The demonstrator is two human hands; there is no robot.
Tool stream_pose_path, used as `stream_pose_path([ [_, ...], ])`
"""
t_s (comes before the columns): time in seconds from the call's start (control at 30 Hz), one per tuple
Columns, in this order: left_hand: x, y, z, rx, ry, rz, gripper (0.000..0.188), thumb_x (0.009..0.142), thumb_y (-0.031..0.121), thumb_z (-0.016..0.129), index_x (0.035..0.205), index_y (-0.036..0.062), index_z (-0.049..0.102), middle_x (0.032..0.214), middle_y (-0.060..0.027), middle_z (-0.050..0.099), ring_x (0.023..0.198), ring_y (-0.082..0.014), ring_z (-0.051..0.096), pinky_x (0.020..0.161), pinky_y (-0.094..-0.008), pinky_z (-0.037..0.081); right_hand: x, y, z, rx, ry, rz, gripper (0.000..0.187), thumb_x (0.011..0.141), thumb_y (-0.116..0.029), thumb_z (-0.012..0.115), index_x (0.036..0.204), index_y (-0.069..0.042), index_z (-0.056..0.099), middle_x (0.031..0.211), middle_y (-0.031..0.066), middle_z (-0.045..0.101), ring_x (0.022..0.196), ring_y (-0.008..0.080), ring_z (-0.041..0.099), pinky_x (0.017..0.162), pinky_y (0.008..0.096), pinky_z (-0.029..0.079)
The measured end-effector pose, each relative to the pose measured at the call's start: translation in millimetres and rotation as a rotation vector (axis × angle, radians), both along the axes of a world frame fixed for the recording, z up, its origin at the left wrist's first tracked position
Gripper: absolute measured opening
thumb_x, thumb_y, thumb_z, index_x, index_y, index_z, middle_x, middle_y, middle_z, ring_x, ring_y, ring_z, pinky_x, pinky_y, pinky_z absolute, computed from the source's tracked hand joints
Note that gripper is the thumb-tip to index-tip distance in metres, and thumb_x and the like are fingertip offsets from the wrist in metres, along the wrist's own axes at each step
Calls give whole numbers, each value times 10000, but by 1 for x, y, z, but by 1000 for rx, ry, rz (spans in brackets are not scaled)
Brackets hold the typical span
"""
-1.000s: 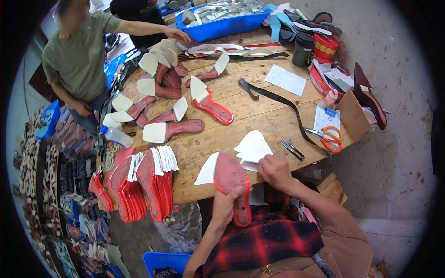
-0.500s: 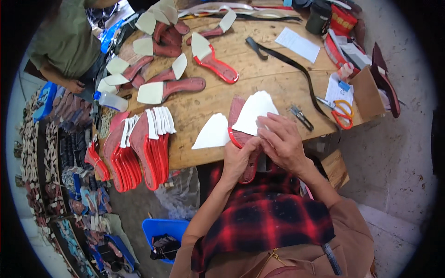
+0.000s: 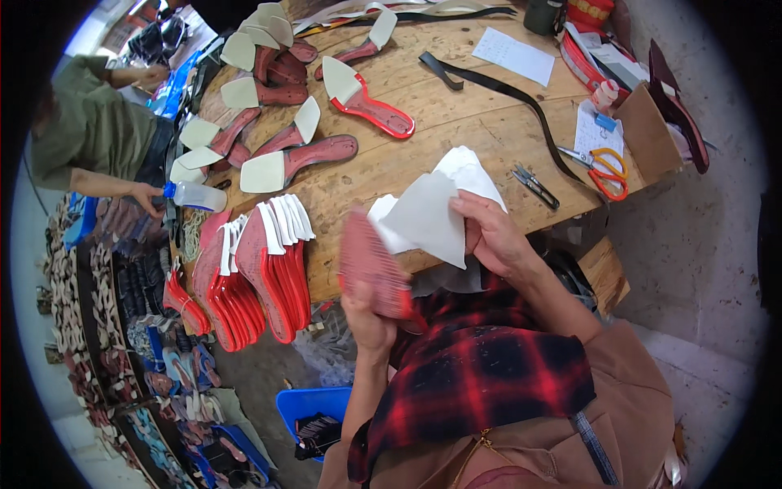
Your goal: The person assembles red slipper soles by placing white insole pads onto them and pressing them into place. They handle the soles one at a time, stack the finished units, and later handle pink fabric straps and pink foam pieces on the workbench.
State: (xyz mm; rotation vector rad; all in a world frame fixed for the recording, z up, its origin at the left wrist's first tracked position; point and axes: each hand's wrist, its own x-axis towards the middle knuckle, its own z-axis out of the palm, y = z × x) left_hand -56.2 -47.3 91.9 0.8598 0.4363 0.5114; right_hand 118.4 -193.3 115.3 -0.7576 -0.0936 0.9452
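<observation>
My left hand (image 3: pixel 368 324) is closed round a dark-red shoe insole (image 3: pixel 371 265), tilted and smeared by motion near the table's front edge. Between the thumb and fingers of my right hand (image 3: pixel 495 238) is a thin, roughly triangular white sheet piece (image 3: pixel 425 213), held up just right of the insole and apart from it. Behind this piece, more white cut pieces (image 3: pixel 472 171) lie on the table, with some partly covered. To the left stands a row of insoles with red edging (image 3: pixel 273 273) and white tips, packed side by side.
Pale-tipped insoles (image 3: pixel 305 156) lie across the wooden table (image 3: pixel 440 98). Small thread snips (image 3: pixel 533 189), orange-handled scissors (image 3: pixel 609 173) and a black strap (image 3: pixel 505 88) are on the right. A co-worker's hand (image 3: pixel 148 198) is beside a bottle (image 3: pixel 198 196). Below is a blue bin (image 3: pixel 305 399).
My left hand has drawn the insole left, away from the white pieces. My right hand has lifted one white piece off. The co-worker's hand has come nearer the bottle.
</observation>
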Motion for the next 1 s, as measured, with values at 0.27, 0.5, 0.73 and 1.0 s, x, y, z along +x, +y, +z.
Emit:
stream_pose_path([
  [0.27,8,-18,29,210,309,-314,306,824,132,725,1069,-30,639,958,-77,692,808,-142,659,736,-295,537,-11,-3,15,26,126,170,308,1014,-176,499,1242,29,522,1156,94,626,1036,150,627,920,309,522],
  [0.5,4,-16,17,249,342,-306,357,817,156,723,1094,-40,614,976,-96,690,814,-164,673,727,-316,554,-13,-3,11,44,148,179,312,1012,-183,504,1231,38,531,1149,102,636,1029,144,631,917,300,523],
  [0.73,6,-17,10,209,328,-296,348,810,156,738,1079,-33,624,962,-81,684,805,-153,659,733,-305,543,-11,-4,4,39,153,155,298,1005,-172,518,1204,48,550,1134,107,645,1021,145,633,913,288,522],
  [1.0,15,-24,15,140,319,-258,272,824,124,745,1038,-26,668,951,-49,688,820,-116,634,775,-280,513,-15,-7,12,-5,99,135,300,1002,-167,523,1209,47,557,1137,96,645,1018,133,626,908,286,516],
])
